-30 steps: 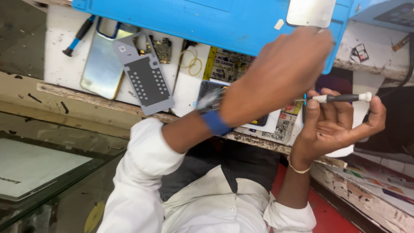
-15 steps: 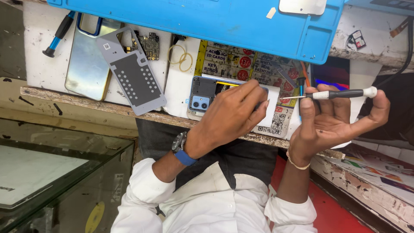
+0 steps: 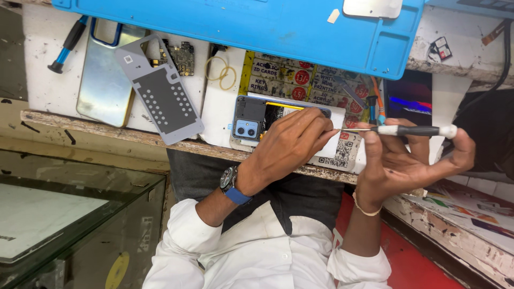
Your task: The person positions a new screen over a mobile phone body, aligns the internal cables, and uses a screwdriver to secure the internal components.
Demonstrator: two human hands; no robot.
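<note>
Nearby, grey plate (image 3: 160,93) beside opened phone (image 3: 257,120)

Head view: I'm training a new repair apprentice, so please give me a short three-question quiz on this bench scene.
1. True or false: the right hand holds the screwdriver.
2. The left hand rests on: A) the opened phone; B) a pair of pliers; C) a soldering iron.
3. Fill in: the left wrist wears a ____ with a blue strap.

Key: 1 true; 2 A; 3 watch.
</note>
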